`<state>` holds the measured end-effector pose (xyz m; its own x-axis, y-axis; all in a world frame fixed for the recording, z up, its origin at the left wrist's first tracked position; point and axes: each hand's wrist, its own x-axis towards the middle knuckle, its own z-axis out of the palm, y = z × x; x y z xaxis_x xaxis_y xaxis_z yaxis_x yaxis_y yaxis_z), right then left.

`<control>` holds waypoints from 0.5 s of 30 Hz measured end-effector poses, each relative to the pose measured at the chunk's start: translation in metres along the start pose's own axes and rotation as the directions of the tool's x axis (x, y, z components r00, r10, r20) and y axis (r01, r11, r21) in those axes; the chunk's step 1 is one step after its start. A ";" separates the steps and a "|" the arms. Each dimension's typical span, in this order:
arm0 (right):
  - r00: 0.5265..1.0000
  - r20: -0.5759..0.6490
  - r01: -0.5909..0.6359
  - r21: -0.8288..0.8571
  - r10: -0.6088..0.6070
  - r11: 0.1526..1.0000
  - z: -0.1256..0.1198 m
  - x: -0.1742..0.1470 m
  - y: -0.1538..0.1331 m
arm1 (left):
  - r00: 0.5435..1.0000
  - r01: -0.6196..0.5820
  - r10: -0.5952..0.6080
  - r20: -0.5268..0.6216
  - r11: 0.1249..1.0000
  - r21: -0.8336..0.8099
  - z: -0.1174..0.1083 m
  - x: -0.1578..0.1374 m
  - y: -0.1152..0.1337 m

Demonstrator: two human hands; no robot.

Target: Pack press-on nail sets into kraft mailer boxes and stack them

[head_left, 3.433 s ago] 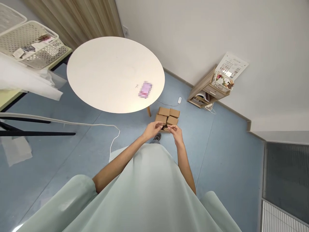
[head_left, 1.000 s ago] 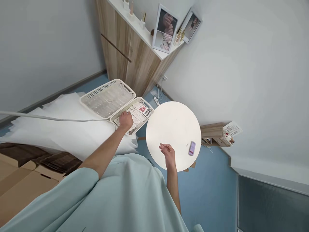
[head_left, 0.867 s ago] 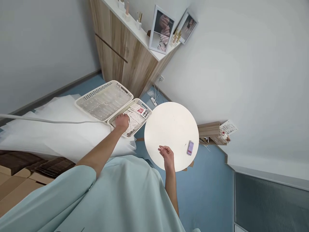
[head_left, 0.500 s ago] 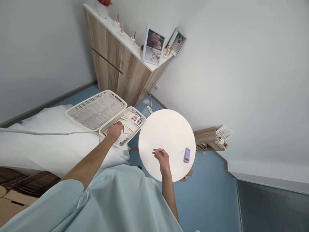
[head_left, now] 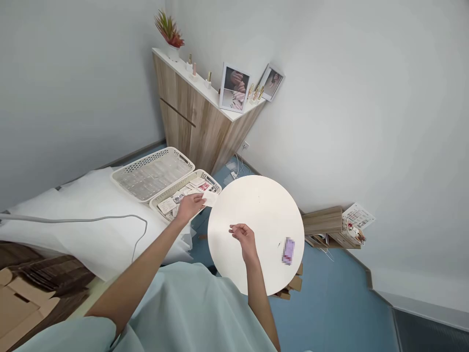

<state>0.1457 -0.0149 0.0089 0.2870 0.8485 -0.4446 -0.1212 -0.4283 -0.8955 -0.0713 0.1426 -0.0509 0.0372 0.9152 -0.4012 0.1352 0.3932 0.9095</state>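
Note:
My left hand (head_left: 189,207) pinches a small flat white card or packet (head_left: 210,198), held out over the right edge of an open basket. That cream plastic basket (head_left: 157,201) contains many similar white packets, some with red or dark print. Over the left half of a round white table (head_left: 264,205) is my right hand (head_left: 245,240). Its thumb and fingertips are drawn together; whatever they may hold is too small to make out. Near the table's right side lies a pixelated purple object (head_left: 288,251), with a tiny dark sliver (head_left: 279,244) beside it.
A second cream basket (head_left: 116,177) with clear plastic pieces adjoins the first, on white sheeting (head_left: 95,200). A wooden cabinet (head_left: 212,132) carries picture frames, small bottles and a potted plant. A grey cable (head_left: 73,220) crosses the sheeting. A low wooden shelf (head_left: 324,221) stands right.
My left hand has come up out of the basket and moved right with a white packet. My right hand stays nearly in place. The view has shifted, showing the whole plant.

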 end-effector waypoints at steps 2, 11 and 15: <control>0.999 -0.010 0.032 0.003 -0.032 0.999 -0.006 0.007 -0.004 | 0.990 0.121 -0.092 0.109 0.949 -0.290 0.023 -0.022 0.007; 0.986 -0.107 0.129 0.015 -0.127 0.992 -0.035 0.023 -0.009 | 0.900 0.354 -0.142 0.412 0.790 -0.501 0.090 -0.094 0.009; 0.970 -0.139 0.198 -0.025 -0.200 0.980 -0.051 0.023 -0.008 | 0.875 0.328 -0.085 0.476 0.828 -0.455 0.101 -0.108 0.008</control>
<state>0.2019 -0.0080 0.0067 0.4348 0.8652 -0.2497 -0.0382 -0.2593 -0.9650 0.0260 0.0380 -0.0116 0.4924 0.7259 -0.4802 -0.3268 0.6655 0.6710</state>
